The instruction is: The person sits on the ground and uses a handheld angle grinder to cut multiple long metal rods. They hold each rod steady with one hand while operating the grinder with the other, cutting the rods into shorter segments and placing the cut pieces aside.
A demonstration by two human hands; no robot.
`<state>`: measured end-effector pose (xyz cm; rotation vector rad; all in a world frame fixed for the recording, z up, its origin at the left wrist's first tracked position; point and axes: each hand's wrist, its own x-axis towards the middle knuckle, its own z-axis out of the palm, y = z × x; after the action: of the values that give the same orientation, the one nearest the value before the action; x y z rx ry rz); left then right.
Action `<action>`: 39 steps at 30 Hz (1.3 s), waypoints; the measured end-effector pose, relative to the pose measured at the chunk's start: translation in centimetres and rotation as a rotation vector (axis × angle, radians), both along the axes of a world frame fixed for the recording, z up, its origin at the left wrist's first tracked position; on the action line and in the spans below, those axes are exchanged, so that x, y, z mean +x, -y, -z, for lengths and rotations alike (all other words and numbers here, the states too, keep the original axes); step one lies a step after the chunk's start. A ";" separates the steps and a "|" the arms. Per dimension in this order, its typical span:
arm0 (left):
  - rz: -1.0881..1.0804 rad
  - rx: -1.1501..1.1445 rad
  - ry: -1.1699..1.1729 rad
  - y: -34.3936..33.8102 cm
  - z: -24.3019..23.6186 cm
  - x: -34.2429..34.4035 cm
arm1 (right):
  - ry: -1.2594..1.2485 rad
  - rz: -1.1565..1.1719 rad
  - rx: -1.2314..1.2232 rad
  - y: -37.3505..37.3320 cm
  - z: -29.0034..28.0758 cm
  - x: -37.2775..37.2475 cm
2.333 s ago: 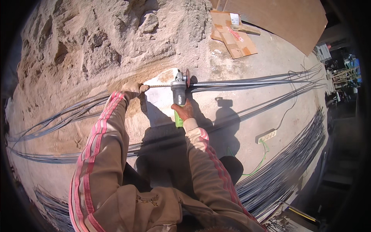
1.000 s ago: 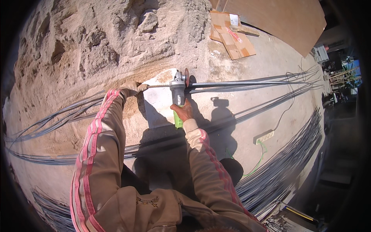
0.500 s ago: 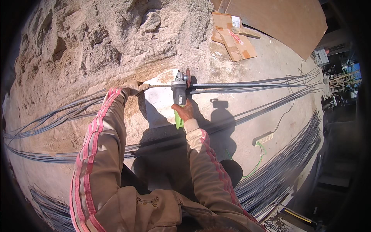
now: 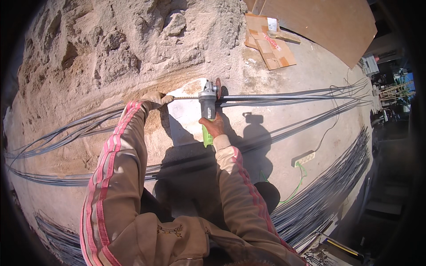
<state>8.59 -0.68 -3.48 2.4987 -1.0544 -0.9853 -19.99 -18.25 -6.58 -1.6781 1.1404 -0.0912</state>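
My right hand [image 4: 214, 126] is closed round the green and grey body of an angle grinder [image 4: 207, 106]. Its reddish disc [image 4: 218, 88] stands upright at the far end, right beside a bundle of grey rebar rods [image 4: 270, 98]. Whether the disc touches the rods I cannot tell. To the left my left hand [image 4: 155, 99], in a pale glove, grips a rebar rod [image 4: 185, 98] that runs on to the grinder head. A white patch or sheet [image 4: 182, 126] lies under the tool.
A heap of sandy rubble [image 4: 133, 40] rises at the far side. Cardboard [image 4: 275, 51] and a brown board [image 4: 324, 22] lie at far right. A power strip [image 4: 305, 158] with a green cord [image 4: 301, 179] sits on the floor near more rods [image 4: 328, 186]. Bent rods [image 4: 53, 180] lie at left.
Almost nothing differs; the whole view has shifted very slightly. My left hand still grips the rod and my right hand still holds the angle grinder.
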 end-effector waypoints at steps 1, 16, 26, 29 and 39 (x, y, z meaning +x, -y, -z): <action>-0.001 0.002 -0.002 0.0 -0.1 -0.1 | -0.004 -0.006 0.013 0.1 0.1 -0.1; 0.031 0.081 -0.073 0.4 2.6 1.5 | 0.014 0.015 -0.113 -1.3 -4.0 -0.7; 0.040 0.118 -0.112 0.8 1.9 1.6 | -0.069 -0.041 -0.072 -0.7 -2.4 -1.1; 0.017 0.165 -0.093 1.0 1.7 1.5 | -0.039 -0.030 -0.054 -0.6 -1.7 -0.9; 0.032 0.079 -0.100 0.6 2.4 1.7 | -0.014 -0.015 -0.062 -0.4 -1.9 -0.9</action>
<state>10.31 -1.29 -5.85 2.4720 -1.0478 -1.1700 -20.86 -17.86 -4.72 -1.7440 1.1459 -0.1062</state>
